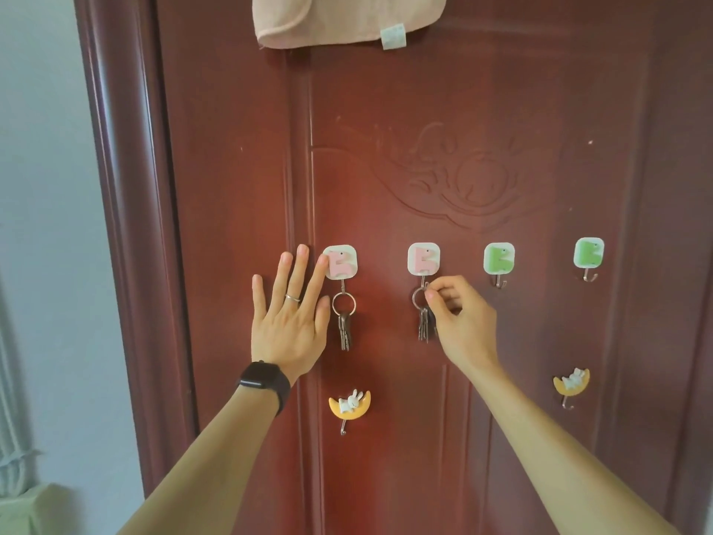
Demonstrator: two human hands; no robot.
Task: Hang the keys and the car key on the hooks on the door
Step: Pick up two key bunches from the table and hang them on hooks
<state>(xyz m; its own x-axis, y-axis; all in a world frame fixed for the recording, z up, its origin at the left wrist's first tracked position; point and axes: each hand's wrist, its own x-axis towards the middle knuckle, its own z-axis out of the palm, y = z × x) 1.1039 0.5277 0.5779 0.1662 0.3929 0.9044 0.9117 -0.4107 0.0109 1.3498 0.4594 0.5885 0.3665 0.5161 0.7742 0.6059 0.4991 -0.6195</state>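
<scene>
A dark red door (424,110) carries a row of square hooks. A bunch of keys (344,322) hangs by its ring from the first pink hook (340,262). My left hand (289,314) lies flat and open on the door just left of that bunch, its forefinger touching the hook's plate. My right hand (459,318) pinches the ring of a second bunch of keys (423,322) at the second pink hook (423,258); the ring sits at the hook's metal tip. No car key shows.
Two green hooks (499,258) (588,253) to the right are bare. Lower down are two yellow moon hooks with rabbits (349,405) (571,382), also bare. A pink towel (347,17) hangs over the door's top. A pale wall (42,187) is at left.
</scene>
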